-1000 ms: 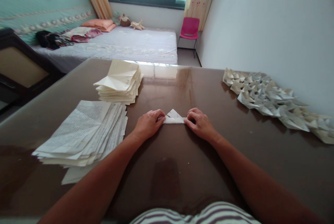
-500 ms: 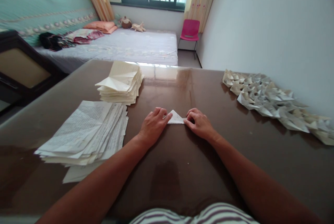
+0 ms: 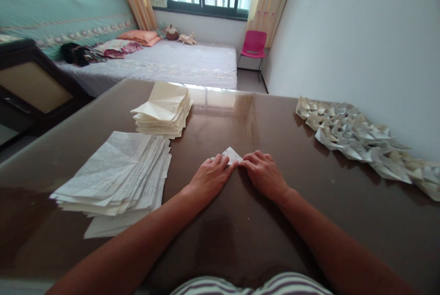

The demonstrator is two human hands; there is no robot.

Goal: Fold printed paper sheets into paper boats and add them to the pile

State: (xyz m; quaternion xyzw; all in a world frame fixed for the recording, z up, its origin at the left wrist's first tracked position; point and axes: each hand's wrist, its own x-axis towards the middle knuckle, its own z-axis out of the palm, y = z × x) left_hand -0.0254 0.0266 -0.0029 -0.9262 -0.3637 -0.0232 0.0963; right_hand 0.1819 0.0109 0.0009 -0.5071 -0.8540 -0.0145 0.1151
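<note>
A small folded paper [image 3: 232, 153] with a pointed top lies on the brown table between my hands. My left hand [image 3: 213, 174] presses on its left side and lower edge, thumb reaching toward the middle. At the right corner, my right hand [image 3: 263, 171] has its fingers closed on the paper, the fingertips close to my left thumb. Both hands hide most of the lower edge.
Left of my hands are a stack of printed sheets [image 3: 113, 171] and, behind it, a stack of cream paper [image 3: 163, 109]. Folded paper pieces [image 3: 354, 134] stand in rows at the right. A bed [image 3: 192, 63] and a pink chair [image 3: 254, 45] are beyond the table [image 3: 213, 125].
My left hand has slid right along the paper's lower edge, its fingers now lying over the left side. My right fingers have shifted slightly left, bringing both hands closer. The view has shifted slightly.
</note>
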